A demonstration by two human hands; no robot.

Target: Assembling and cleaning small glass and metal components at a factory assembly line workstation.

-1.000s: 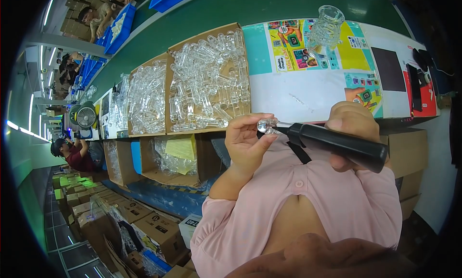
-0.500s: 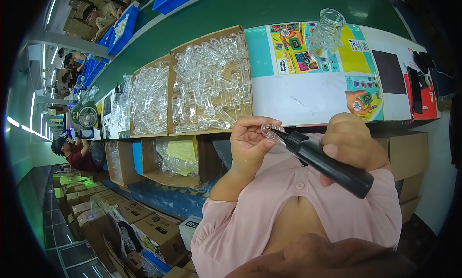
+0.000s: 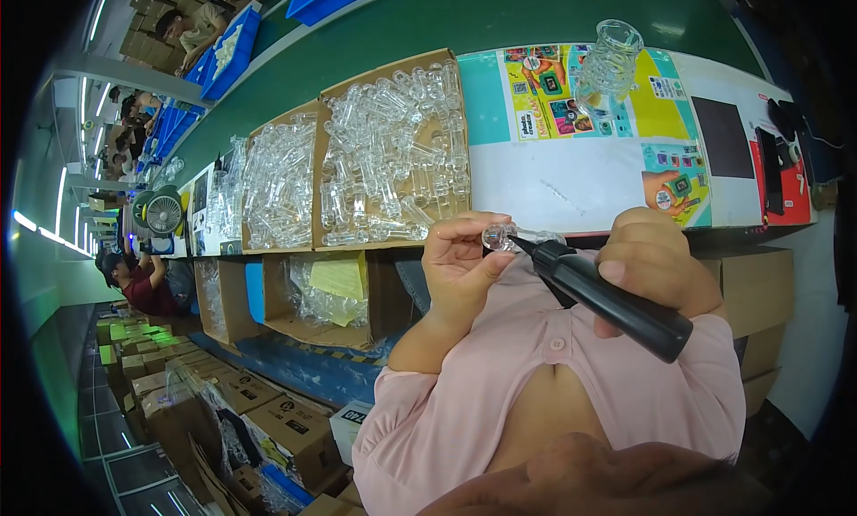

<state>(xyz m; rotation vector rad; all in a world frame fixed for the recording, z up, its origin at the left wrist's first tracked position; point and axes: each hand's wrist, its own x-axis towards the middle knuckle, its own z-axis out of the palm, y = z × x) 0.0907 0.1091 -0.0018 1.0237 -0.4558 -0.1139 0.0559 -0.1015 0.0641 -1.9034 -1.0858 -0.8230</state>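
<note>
Between the thumb and fingers of my left hand (image 3: 464,264) is a small clear round piece (image 3: 499,237), glass or clear plastic. My right hand (image 3: 650,268) is wrapped round a black squeeze bottle (image 3: 616,307) with a thin pointed nozzle. The bottle is tilted, its nozzle tip touching or just beside the clear piece; I cannot tell which. Both hands are in front of my body at the table's near edge. To the left, a cardboard tray (image 3: 466,214) holds many clear tube-like pieces (image 3: 384,150).
A clear ribbed glass vessel (image 3: 616,56) stands on the printed sheet (image 3: 558,172). Farther left is another tray of clear pieces (image 3: 278,181). Under the table edge is an open carton (image 3: 357,336); stacked boxes (image 3: 754,288) stand at the right. Co-workers (image 3: 147,284) sit far left.
The clear piece has turned slightly in my left fingers. The bottle's nozzle has shifted a little to the right relative to the piece. My right hand keeps its grip.
</note>
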